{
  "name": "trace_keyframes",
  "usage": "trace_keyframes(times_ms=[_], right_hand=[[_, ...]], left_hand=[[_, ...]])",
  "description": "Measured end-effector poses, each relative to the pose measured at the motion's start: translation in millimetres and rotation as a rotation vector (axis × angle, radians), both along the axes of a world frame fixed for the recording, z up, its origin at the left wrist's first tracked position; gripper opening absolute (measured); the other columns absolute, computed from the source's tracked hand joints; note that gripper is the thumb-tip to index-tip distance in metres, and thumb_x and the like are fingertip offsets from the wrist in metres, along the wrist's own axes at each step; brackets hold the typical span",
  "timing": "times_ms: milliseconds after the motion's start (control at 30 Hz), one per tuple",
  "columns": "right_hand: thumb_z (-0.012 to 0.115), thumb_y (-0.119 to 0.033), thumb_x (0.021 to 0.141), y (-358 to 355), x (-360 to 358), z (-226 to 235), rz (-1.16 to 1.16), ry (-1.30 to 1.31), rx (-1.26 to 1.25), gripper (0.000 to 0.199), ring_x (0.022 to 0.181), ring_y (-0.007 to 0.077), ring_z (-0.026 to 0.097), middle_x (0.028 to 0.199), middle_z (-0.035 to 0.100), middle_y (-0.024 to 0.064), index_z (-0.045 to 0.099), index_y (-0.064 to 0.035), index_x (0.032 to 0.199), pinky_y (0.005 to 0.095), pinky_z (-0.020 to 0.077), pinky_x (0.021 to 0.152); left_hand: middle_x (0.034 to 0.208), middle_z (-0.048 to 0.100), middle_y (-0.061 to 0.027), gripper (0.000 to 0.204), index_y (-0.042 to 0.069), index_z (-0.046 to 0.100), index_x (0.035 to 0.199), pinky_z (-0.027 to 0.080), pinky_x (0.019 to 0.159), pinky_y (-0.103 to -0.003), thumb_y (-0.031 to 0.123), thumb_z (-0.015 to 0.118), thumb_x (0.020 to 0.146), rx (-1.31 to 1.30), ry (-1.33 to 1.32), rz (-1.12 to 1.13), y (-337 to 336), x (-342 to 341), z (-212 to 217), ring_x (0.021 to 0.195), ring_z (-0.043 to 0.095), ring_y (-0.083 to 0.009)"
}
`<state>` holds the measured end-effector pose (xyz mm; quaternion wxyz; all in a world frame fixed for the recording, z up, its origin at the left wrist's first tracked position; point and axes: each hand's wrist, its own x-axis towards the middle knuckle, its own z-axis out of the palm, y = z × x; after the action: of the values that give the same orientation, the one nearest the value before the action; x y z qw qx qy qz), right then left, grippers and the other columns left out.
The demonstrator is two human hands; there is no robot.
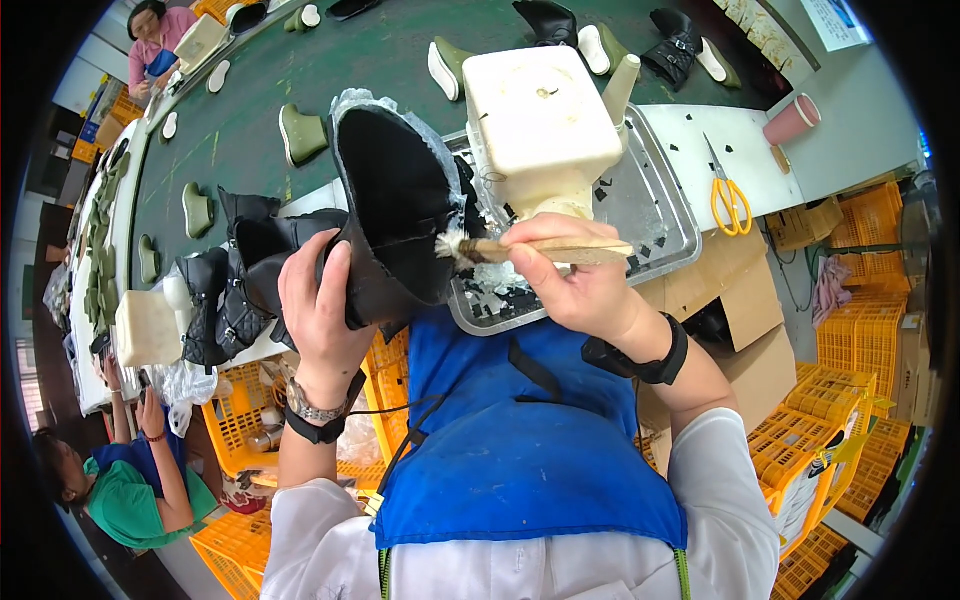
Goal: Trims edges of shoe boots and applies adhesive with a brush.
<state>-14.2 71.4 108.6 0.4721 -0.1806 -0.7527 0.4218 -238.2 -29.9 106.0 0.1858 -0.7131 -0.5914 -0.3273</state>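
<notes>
Black boot point(398, 205), brush point(484, 251) at rim

A block point(545, 130) stands in the tray point(655, 200). Left of the tray is a boot point(395, 190), more boots point(205, 300) farther left. Above the tray is a brush point(485, 250); scissors point(722, 182), then a cup point(792, 120), lie right; shoes point(453, 66) behind.

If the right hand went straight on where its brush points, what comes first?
Leading with the brush, the right hand would likely meet the open top of the black boot first; whether the bristles already touch it is unclear.
</notes>
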Motion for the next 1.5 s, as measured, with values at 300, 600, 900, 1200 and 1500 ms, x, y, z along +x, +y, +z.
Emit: trace_keyframes(times_ms=[300,600,900,1200,1500], right_hand=[[0.057,-0.011,0.084,-6,0,-7,0.111,0.079,-0.378,0.010,0.058,0.0086,0.054,0.067,0.059,0.0029,0.061,-0.0014,0.084,0.0216,0.0425,0.053],[0.055,-0.014,0.088,28,2,-31,-0.118,0.108,-0.260,0.019,0.063,0.0074,0.055,0.076,0.059,0.0053,0.058,0.0032,0.093,0.0193,0.0448,0.054],[0.048,-0.020,0.091,19,30,-30,-0.155,-0.122,-0.487,0.026,0.060,0.0056,0.050,0.071,0.057,0.0023,0.060,0.0013,0.098,0.0185,0.0419,0.055],[0.054,-0.015,0.081,-30,16,-81,-0.222,-0.772,0.018,0.016,0.072,0.0370,0.058,0.080,0.061,0.0191,0.059,-0.0001,0.085,0.0415,0.0478,0.062],[0.057,-0.016,0.085,15,65,-32,-0.312,-0.427,-0.446,0.021,0.056,0.0066,0.053,0.069,0.059,0.0050,0.061,0.0039,0.090,0.0207,0.0429,0.050]], left_hand=[[0.111,0.053,-0.0183,0.064,0.000,0.047,0.110,0.040,0.086,-0.042,0.005,0.076,0.054,-0.023,0.099,0.000,2,-7,-2,0.099,0.052,-0.0362],[0.108,0.054,-0.0195,0.067,-0.003,0.045,0.114,0.043,0.085,-0.038,0.001,0.074,0.054,-0.060,0.001,-0.083,0,-3,4,0.097,0.054,-0.0347],[0.118,0.048,-0.0129,0.088,-0.002,0.029,0.129,0.040,0.089,-0.031,0.003,0.078,0.055,-0.221,-0.711,0.104,-19,-28,9,0.103,0.051,-0.0207],[0.095,0.057,-0.0135,0.084,-0.006,0.048,0.111,0.046,0.076,-0.033,0.054,0.074,0.058,-0.522,-1.179,-0.330,-32,-88,-38,0.085,0.057,-0.0233],[0.072,0.057,-0.0122,0.053,-0.003,0.053,0.096,0.046,0.056,-0.030,0.045,0.063,0.074,-0.923,-1.291,-0.577,-51,-103,-167,0.061,0.055,-0.0204]])
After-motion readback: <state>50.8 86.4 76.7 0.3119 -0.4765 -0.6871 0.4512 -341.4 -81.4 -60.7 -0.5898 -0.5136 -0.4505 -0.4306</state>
